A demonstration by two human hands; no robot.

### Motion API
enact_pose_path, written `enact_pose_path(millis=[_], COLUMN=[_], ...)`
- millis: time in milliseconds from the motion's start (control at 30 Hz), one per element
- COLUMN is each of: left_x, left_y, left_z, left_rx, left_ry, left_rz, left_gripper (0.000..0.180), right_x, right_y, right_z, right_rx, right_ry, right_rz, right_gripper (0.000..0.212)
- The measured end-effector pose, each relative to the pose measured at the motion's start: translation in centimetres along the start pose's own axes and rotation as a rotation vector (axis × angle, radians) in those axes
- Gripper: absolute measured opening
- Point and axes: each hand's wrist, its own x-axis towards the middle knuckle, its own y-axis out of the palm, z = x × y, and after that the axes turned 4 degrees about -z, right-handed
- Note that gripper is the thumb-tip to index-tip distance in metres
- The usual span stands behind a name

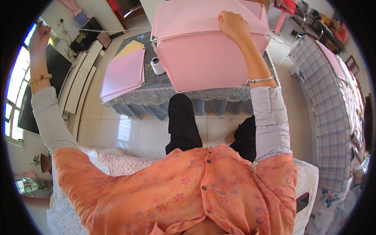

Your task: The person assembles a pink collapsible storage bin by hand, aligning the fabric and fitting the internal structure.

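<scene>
Pink fabric stretched over a thin white wire frame [203, 58] forms a large panelled shape that rests on the counter [156, 102], which is draped in a grey-blue cloth with a lace-scalloped hem. The right hand [233, 25] sits on the frame's upper part, its fingers [224, 17] clenched on the wire where two fabric panels meet; a silver metal bangle rings that wrist. The left hand [39, 37] is raised high and far to the left, well apart from the frame, with a bead bracelet on its wrist; its fingers look loosely curled, and whether they pinch anything cannot be told. A thin white thread [117, 29] runs taut across the space between that side and the frame. Just beside the frame on the counter stands a white spool of thread [157, 65], and further left lies a flat stack of smooth pink fabric sheets [123, 74] with a pale yellow sheet [131, 47] under its far edge.
</scene>
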Motion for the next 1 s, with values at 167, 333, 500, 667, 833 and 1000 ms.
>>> enact_pose_path(millis=[167, 333, 500, 667, 833, 1000], left_x=[-8.2, -26.1, -35.2, -38.0, -38.2, -37.5], left_y=[-0.5, 6.3, 10.3, 13.0, 14.6, 14.6], left_z=[0.2, 6.8, 13.7, 20.7, 23.2, 24.7], left_rx=[-0.027, 0.525, 0.398, -0.060, -0.079, 0.166], left_ry=[-0.139, -0.218, -0.776, -0.699, -0.775, -0.693], left_rz=[0.172, 0.503, 0.790, 0.710, 0.690, 0.812], left_gripper=[0.027, 0.045, 0.024, 0.020, 0.022, 0.020], right_x=[0.0, -3.8, -10.3, -16.0, -17.6, -17.9], right_y=[0.1, -1.3, -2.3, -1.4, -2.1, -1.4], right_z=[-0.5, 0.6, 4.5, 5.6, 5.1, 4.6], right_rx=[0.308, 0.452, 0.837, 1.317, 1.665, 1.605], right_ry=[-0.086, -0.370, -0.113, -0.100, 0.014, 0.065], right_rz=[-0.181, -0.478, -0.009, 0.217, 0.495, 0.370], right_gripper=[0.025, 0.018, 0.014, 0.022, 0.027, 0.025])
